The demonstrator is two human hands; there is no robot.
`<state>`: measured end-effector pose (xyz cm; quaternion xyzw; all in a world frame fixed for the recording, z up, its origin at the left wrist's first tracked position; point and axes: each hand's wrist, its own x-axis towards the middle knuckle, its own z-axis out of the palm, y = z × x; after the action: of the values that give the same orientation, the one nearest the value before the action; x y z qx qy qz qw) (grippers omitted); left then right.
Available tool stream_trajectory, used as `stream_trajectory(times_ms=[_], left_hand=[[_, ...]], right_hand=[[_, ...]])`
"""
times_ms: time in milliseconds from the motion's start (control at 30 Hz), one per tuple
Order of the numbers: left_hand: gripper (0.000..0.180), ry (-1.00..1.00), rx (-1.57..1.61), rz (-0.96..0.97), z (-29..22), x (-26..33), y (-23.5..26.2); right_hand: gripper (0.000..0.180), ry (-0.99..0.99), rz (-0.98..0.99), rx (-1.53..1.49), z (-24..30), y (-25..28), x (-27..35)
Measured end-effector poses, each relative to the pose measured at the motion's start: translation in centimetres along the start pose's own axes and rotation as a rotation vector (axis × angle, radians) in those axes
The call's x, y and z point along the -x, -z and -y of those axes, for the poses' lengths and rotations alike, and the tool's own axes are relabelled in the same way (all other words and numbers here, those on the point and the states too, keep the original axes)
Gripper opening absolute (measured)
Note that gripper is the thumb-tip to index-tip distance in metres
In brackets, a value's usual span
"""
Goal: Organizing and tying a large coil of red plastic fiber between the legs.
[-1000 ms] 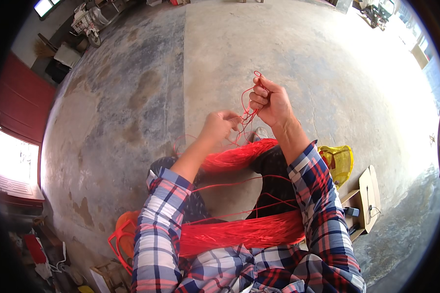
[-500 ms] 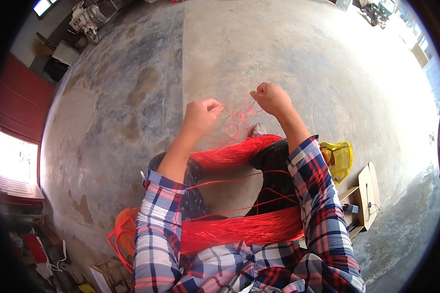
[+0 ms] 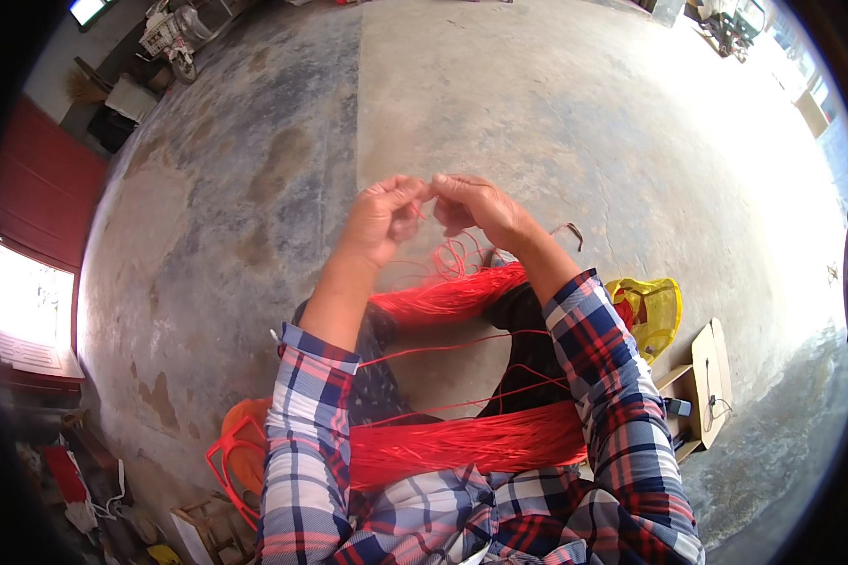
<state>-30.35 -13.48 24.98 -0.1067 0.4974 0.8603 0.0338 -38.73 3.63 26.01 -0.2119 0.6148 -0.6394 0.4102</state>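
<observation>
Hanks of red cord (image 3: pixel 462 447) lie across our lap, a second bundle (image 3: pixel 448 294) over our knees. Beyond them, our left hand (image 3: pixel 382 218) and right hand (image 3: pixel 481 209) meet fingertip to fingertip, both pinched shut on one thin strand (image 3: pixel 452 259). We judge steady tension keeps its loops untangled above the concrete floor (image 3: pixel 556 104).

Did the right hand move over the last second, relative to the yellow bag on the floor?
Yes. The right hand has dropped from its raised position and shifted left, away from the yellow bag, to meet the left hand fingertip to fingertip.
</observation>
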Motion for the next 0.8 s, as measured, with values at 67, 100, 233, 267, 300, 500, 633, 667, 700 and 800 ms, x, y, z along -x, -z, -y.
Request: stream_trajectory(times_ms=[67,100,233,267,300,500,633,667,700,800], left_hand=[[0.016,-0.003,0.19,0.066,-0.3,-0.3,0.9],[0.015,-0.053,0.347,0.092,-0.4,-0.4,1.0],[0.014,-0.172,0.442,0.073,-0.1,-0.7,1.0],[0.015,-0.187,0.357,-0.01,0.1,-0.8,1.3],[0.013,-0.179,0.229,-0.047,0.2,-0.8,1.3],[0.015,-0.597,-1.028,-0.214,2.2,-1.3,1.3],[0.017,-0.109,-0.879,0.219,1.0,0.4,-1.2],[0.017,-0.107,-0.879,0.224,1.0,0.4,-1.0],[0.021,-0.141,-0.411,0.248,0.7,0.5,-0.4],[0.033,-0.259,0.193,0.339,0.1,-0.5,0.8]], right_hand=[[0.038,-0.003,0.034,0.077,-0.3,0.6,-0.2],[0.039,-0.011,0.066,0.154,-0.2,0.5,-0.2],[0.036,0.014,-0.015,0.46,-0.2,-1.5,0.7],[0.036,0.029,0.062,0.461,-0.4,-2.1,1.0],[0.036,0.04,0.137,0.463,-0.5,-2.4,1.1],[0.033,0.074,0.003,-0.004,-0.1,0.1,0.6],[0.032,0.093,-0.119,0.02,-1.0,1.0,0.0],[0.032,0.088,-0.165,0.004,-1.3,0.4,-0.2],[0.032,0.085,-0.205,-0.014,-1.5,-0.3,-0.3],[0.034,0.109,-0.023,0.22,-0.8,-1.5,0.6]])
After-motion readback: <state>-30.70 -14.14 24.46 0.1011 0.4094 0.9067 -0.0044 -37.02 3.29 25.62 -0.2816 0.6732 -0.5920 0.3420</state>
